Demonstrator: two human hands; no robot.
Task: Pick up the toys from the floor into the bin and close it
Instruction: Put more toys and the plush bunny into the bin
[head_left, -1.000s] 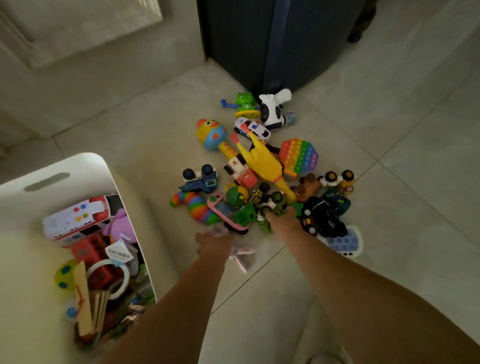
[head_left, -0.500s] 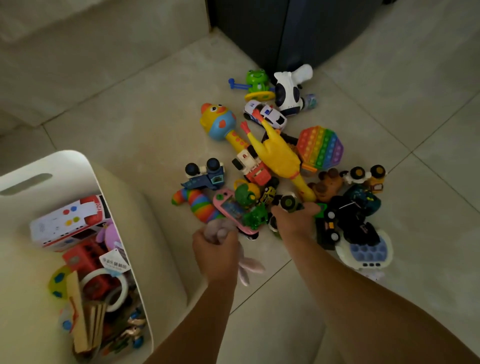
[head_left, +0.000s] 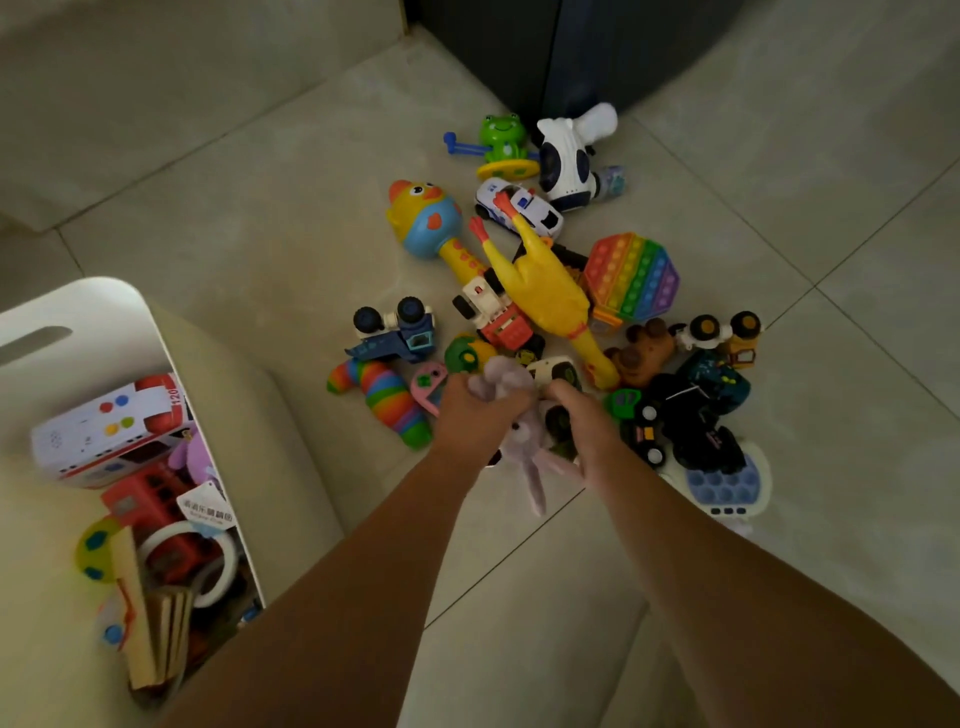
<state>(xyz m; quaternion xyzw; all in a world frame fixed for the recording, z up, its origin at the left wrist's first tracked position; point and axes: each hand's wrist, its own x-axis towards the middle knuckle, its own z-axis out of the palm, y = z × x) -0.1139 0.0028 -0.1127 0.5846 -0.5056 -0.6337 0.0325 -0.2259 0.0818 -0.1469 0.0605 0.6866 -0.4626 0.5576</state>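
My left hand (head_left: 475, 415) is closed around a pale plush bunny (head_left: 524, 441), its ears dangling toward the floor (head_left: 260, 234). My right hand (head_left: 587, 421), touching the bunny, is curled over a small green car (head_left: 558, 423), though I cannot tell how firmly. Just beyond lies the toy pile: rubber chicken (head_left: 550, 291), rainbow pop pad (head_left: 631, 278), rainbow slug (head_left: 387, 397). The white bin (head_left: 98, 301) stands open at my left, partly filled.

floor (head_left: 260, 234): large pale beige glossy tiles, thin dark grout lines running diagonally. dark blue-grey cabinet (head_left: 571, 47) at far centre, standing on the floor. pale wall base (head_left: 130, 78) far left. light is dim and soft, no hard shadows.
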